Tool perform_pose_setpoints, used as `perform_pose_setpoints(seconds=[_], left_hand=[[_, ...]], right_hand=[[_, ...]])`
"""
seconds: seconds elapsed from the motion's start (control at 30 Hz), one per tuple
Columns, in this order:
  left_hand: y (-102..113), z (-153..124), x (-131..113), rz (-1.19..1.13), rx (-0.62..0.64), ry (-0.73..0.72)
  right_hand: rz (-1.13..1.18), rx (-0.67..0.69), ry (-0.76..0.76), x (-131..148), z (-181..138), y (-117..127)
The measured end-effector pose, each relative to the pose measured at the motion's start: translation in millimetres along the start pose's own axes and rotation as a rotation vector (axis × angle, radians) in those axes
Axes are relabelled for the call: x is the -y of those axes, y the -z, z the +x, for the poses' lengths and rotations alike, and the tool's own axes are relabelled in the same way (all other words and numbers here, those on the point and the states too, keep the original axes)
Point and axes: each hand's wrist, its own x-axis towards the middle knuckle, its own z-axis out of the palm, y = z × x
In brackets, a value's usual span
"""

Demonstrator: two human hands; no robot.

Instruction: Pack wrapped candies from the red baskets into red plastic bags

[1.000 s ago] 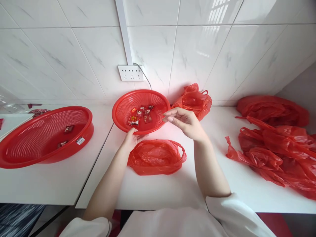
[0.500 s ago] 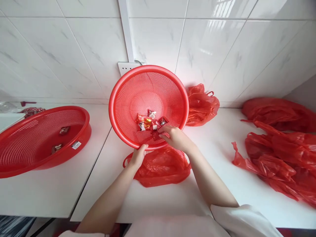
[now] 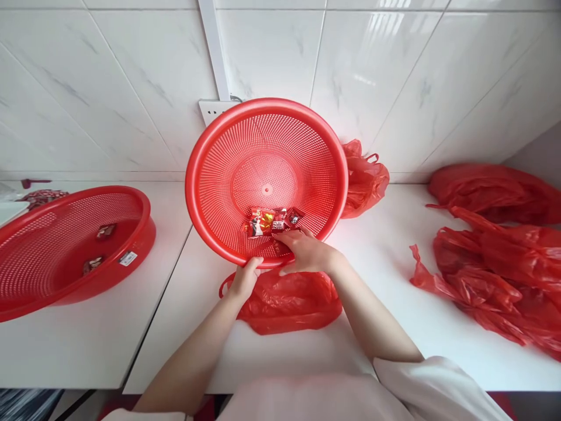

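My left hand (image 3: 245, 279) grips the near rim of a round red mesh basket (image 3: 219, 169), which is tipped steeply toward me over the white counter. Several small wrapped candies (image 3: 267, 221) have slid down to its lower edge. My right hand (image 3: 307, 251) reaches into the basket at that lower edge, fingers curled against the candies; whether it holds one is hidden. An open red plastic bag (image 3: 284, 301) lies flat on the counter right under the basket and both hands.
A larger red mesh basket (image 3: 65, 245) with two candies sits on the left table. A bunched red bag (image 3: 366, 178) lies behind the tipped basket, and a heap of red bags (image 3: 495, 257) covers the counter's right side. A wall socket (image 3: 210, 108) is behind.
The small basket went from lying nearly flat to tipped up toward me, and the candies slid to its lower rim. My right hand moved from open above the basket down into it.
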Motion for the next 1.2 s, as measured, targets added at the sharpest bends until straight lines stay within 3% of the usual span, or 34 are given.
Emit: perform_pose_setpoints(seconds=[0.1,0.17,0.3,0.37,0.47,0.7,0.97,1.07,1.2], left_hand=[[0,5,-5,-0.138,0.01,-0.007],[1,8,-7,-0.174,-0.029,-0.012],[3,11,-10,-0.207,-0.054,-0.02],[3,11,-12,-0.219,-0.051,-0.038],[3,10,-13,-0.227,-0.038,-0.05],[3,11,-13,-0.215,-0.075,-0.024],[3,10,-13,-0.209,-0.02,-0.043],[1,10,-13,-0.208,-0.001,-0.037],[0,9,-13,-0.208,-0.009,-0.01]], right_hand=[[0.058,-0.026,0.102,-1,-2,1],[0.149,-0.112,0.117,-4,-1,1],[0.438,-0.399,-0.048,-13,5,-2],[0.632,-0.478,-0.124,-18,8,-3],[0.848,-0.471,-0.11,-19,8,-2],[0.977,-0.431,-0.015,-11,4,5],[1.11,-0.523,-0.067,-4,4,5],[1.278,-0.478,-0.166,-3,7,2],[1.384,-0.444,-0.15,-3,10,-2]])
